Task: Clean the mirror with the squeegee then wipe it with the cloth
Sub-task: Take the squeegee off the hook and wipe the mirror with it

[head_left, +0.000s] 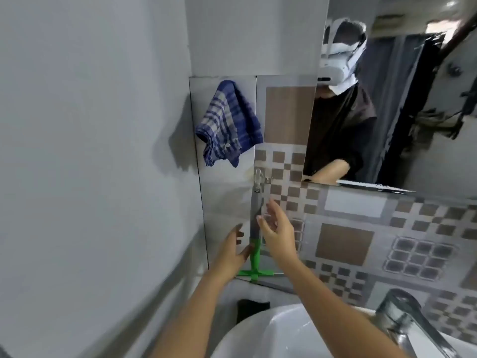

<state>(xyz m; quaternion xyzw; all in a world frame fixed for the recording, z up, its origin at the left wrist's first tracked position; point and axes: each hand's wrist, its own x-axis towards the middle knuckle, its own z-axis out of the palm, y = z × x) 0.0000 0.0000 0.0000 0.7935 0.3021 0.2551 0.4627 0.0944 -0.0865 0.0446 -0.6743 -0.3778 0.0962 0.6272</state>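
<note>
A squeegee (pixel 255 228) with a grey handle and a green T-shaped head hangs head-down from a clear hook (pixel 258 175) on the tiled wall. My left hand (pixel 236 250) is just left of its green neck, fingers apart, thumb close to it. On the right of the handle is my right hand (pixel 276 228), fingers spread, holding nothing. A blue checked cloth (pixel 229 122) hangs on the wall above and to the left. The mirror (pixel 387 99) fills the upper right and reflects a person in a dark shirt wearing a white headset.
A white sink (pixel 258 332) lies below my arms, with a chrome tap (pixel 402 319) at the lower right. Patterned brown and grey tiles (pixel 361 241) cover the wall under the mirror. A plain grey wall (pixel 90 151) closes in on the left.
</note>
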